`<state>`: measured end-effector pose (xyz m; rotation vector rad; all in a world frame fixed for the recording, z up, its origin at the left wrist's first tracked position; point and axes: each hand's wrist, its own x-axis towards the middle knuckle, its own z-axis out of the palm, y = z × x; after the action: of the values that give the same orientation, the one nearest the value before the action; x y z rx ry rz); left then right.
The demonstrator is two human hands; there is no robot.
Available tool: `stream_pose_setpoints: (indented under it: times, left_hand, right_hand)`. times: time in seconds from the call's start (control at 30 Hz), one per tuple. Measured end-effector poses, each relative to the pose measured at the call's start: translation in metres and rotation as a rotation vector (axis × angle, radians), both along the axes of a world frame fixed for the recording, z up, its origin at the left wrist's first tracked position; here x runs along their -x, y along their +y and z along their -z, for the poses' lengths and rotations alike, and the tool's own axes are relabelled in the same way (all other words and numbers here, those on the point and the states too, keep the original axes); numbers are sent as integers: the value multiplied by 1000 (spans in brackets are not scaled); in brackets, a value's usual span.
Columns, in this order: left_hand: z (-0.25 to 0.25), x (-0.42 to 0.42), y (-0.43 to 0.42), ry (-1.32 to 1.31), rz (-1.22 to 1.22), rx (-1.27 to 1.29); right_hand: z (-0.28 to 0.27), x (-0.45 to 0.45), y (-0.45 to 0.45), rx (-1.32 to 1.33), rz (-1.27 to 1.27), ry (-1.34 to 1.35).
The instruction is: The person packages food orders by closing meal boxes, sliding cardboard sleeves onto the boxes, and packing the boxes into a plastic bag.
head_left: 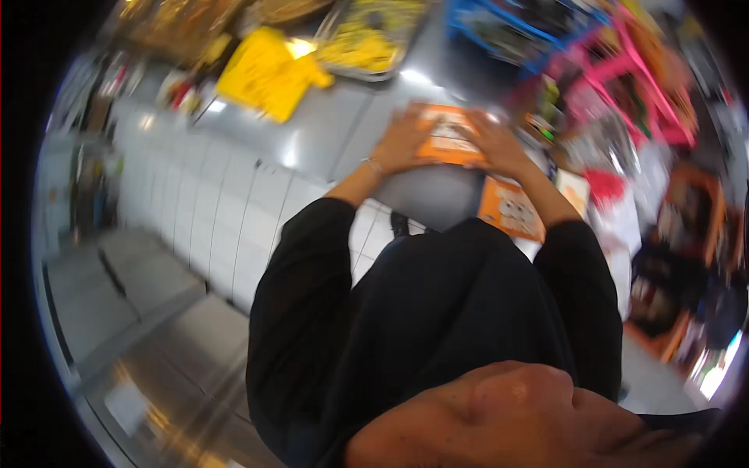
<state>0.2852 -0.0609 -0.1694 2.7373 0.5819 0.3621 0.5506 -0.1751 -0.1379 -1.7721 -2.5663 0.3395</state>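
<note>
An orange box with a pale printed panel is at the edge of the grey metal table, between my two hands. My left hand, with a band at its wrist, grips the box's left side. On the right side, my right hand holds the same box, its fingers reaching over the top. Motion blur softens the fingertips. A second orange box lies just below my right forearm.
A yellow bag or sheet and a metal tray of yellow food are at the upper left. Blue and pink baskets stand upper right, with plastic bags below. White tiled floor shows at left.
</note>
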Motion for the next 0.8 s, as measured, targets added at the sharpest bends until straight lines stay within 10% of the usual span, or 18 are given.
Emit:
stream_pose_setpoints:
  times: [0.47, 0.8]
  left_hand:
    - [-23, -20, -3, 266, 51, -68]
    - [-12, -19, -10, -79, 171, -16]
  right_hand:
    - [17, -11, -2, -125, -47, 10]
    - [7, -11, -57, -435, 310, 298]
